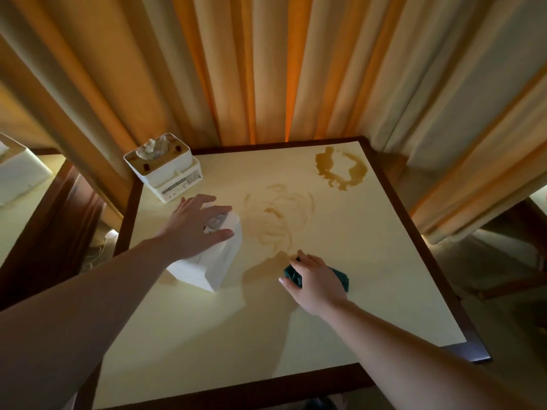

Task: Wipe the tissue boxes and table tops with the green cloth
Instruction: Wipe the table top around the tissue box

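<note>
A cream table top (340,306) with a dark wooden rim fills the view. My left hand (196,224) lies over the top of a white tissue box (210,266) at the table's left middle, fingers spread and fairly straight. My right hand (315,281) presses a crumpled dark green cloth (340,278) onto the table, fingers curled over it. Just beyond the cloth is a smeared brown stain (276,223). A thicker brown spill (340,170) sits near the far right corner. A second white tissue box (161,161) stands at the far left corner on a white holder.
Orange and beige curtains (266,69) hang close behind the table and along both sides. Another table with a white box (20,173) is at the far left. A dark chair or table edge (527,261) shows on the right.
</note>
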Available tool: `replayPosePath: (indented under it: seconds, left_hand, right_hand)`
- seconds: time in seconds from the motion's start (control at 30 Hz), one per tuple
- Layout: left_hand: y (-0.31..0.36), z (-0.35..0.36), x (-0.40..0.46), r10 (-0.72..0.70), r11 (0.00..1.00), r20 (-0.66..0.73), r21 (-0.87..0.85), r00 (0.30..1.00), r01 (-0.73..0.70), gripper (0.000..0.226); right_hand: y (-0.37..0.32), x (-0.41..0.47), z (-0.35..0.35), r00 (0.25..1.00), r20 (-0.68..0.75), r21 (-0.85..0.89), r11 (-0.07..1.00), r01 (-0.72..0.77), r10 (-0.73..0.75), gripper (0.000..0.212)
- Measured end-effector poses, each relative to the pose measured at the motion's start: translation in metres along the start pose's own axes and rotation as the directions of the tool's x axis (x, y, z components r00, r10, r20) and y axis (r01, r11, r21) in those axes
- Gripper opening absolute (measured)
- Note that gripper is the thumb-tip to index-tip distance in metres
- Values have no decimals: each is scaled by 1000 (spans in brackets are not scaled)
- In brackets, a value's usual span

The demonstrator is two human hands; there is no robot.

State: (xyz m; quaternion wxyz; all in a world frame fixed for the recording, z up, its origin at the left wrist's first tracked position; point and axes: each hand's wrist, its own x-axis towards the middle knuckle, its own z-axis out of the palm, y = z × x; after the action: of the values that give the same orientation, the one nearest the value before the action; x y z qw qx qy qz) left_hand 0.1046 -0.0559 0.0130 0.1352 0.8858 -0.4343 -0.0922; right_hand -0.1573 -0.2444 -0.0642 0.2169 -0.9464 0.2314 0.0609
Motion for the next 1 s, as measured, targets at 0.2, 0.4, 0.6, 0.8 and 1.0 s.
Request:
replayPosePath:
  seconds: [0.2,0.4,0.6,0.8,1.0]
  left_hand:
    - [7,-14,-4,101,989,150,95,984,-116,62]
    - [14,-25,-46,-20,999,79,-49,997,24,104]
    - [-4,-14,-108,-635,755,-104,-294,766,586,132]
    - [-18,9,-122,-682,616,140,-418,718,667,114]
    - [-21,8,-136,-687,613,41,-502,725,610,88]
  right_hand:
    - [-30,23,-18,995,-21,47,994,97,-96,73]
    - [-84,45,-32,994,9,191,976,103,-106,76]
    - [-126,65,-41,996,55,436,899,35,-65,93]
    - [-150,75,-41,994,90,437,899,21,-67,94]
    - [-157,70,-42,984,83,448,888,104,-157,114]
